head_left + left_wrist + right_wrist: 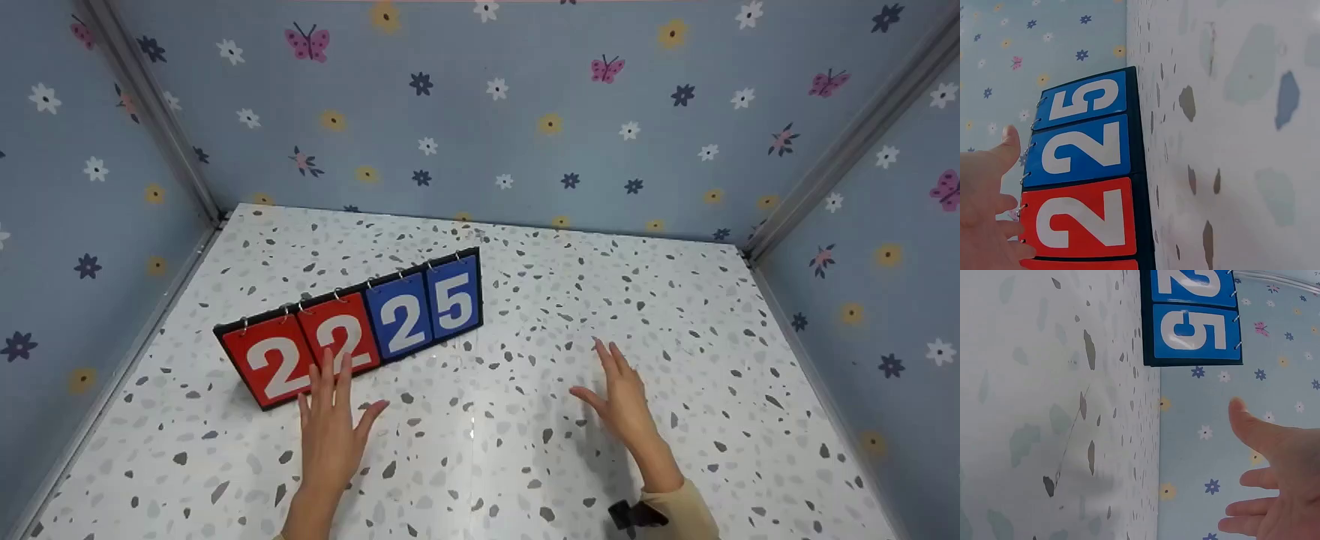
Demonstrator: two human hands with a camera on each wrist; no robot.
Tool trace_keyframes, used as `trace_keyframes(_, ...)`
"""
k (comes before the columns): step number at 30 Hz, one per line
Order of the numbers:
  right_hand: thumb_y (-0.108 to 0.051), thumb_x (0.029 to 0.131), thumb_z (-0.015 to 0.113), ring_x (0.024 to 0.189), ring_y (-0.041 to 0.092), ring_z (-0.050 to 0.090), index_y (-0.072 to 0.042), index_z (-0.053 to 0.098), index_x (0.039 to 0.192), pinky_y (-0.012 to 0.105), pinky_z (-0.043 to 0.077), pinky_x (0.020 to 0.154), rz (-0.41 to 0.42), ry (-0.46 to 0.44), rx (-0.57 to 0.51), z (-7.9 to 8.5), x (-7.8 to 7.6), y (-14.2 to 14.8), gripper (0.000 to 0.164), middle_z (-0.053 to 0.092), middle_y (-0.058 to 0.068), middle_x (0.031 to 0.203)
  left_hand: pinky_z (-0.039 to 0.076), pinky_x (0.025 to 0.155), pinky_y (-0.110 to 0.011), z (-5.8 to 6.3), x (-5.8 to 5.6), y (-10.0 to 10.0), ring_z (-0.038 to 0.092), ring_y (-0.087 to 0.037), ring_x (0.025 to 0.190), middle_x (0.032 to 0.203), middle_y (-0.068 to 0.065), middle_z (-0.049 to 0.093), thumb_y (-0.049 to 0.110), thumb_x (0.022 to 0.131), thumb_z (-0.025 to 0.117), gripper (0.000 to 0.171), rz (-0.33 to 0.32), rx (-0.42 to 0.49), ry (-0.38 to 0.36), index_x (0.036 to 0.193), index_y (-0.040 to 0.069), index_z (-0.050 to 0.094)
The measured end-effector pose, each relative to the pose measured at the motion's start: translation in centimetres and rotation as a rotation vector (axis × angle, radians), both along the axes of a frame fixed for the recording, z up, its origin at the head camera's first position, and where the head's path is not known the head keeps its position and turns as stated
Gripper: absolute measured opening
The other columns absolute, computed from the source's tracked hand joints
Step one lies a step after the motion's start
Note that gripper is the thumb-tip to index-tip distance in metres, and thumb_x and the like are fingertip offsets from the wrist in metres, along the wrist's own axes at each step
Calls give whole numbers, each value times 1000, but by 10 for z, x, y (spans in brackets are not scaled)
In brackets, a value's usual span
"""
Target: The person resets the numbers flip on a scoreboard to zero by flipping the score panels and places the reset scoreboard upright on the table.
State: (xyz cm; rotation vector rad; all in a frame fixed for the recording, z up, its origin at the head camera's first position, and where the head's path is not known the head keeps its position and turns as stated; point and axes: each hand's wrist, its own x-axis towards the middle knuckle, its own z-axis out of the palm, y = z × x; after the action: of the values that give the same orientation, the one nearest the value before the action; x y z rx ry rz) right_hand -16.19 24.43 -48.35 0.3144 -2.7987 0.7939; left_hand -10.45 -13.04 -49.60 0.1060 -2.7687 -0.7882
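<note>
Clock set on the table (517, 427), 12 o'clock pointing away from the person. Board (367, 322): at 10, standing on the table, running on a slant from 8 (near end) to 2 (far end). Black backing, rings (339, 294) along the top edge. It reads 2, 2 on red cards (247, 360), then 2, 5 on blue cards (429, 307).

Left hand (328, 435): at 8, in front of the red end. Fingers straight, thumb spread out toward 2, nothing held. From the head view the fingertips overlap the two red cards; can't tell whether they touch. Left wrist view puts the fingers by the ringed edge, thumb up.

Right hand (626, 405): at 3 to 4, above the table, well apart from the board. Fingers straight, close together in the head view, thumb spread toward 10; holds nothing. The 5 is the nearest card to it.

Right arm: beige sleeve (682, 510) at 5, black strap (641, 515) by the cuff.

Around: blue back wall (465, 112) at 12, flowers and butterflies on it; same print on side walls at 9 and 3. Grey posts (847, 142) at 10 and 2. Table top white with dark and pale flecks.
</note>
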Motion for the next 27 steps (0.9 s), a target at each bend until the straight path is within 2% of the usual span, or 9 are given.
trace_keyframes(4,-24,76,72,117,42,39,3,37,133,50,33,94,12,55,-92,0,-12,-11,73,37,28,131,10,100,-59,-1,2,-9,6,-34,133,149,-11,7,28,80,68,83,72,32,87,143,8,19)
trace_keyframes(11,-22,77,72,110,36,47,5,44,126,46,37,91,52,173,-176,-3,-39,-33,62,50,23,119,19,102,-53,-2,0,-30,18,-32,131,144,-17,20,17,78,71,76,184,113,259,139,1,27)
trace_keyframes(16,-20,78,71,105,34,51,5,45,124,44,40,88,93,198,-242,-5,-58,-47,58,52,21,118,24,102,-48,-5,-3,-49,23,-32,128,141,-20,23,15,78,71,75,256,160,360,137,0,28)
trace_keyframes(22,-18,78,71,104,34,52,6,45,123,42,40,89,146,162,-292,-2,-77,-67,57,52,22,118,25,101,-48,-8,-9,-68,23,-33,127,140,-21,21,15,79,69,77,322,192,382,138,0,21)
trace_keyframes(27,-23,80,69,105,35,51,5,42,126,45,39,89,166,56,-299,0,-91,-86,61,50,23,119,22,103,-44,-10,-14,-80,20,-31,128,139,-22,18,18,82,66,79,370,262,346,138,-2,15)
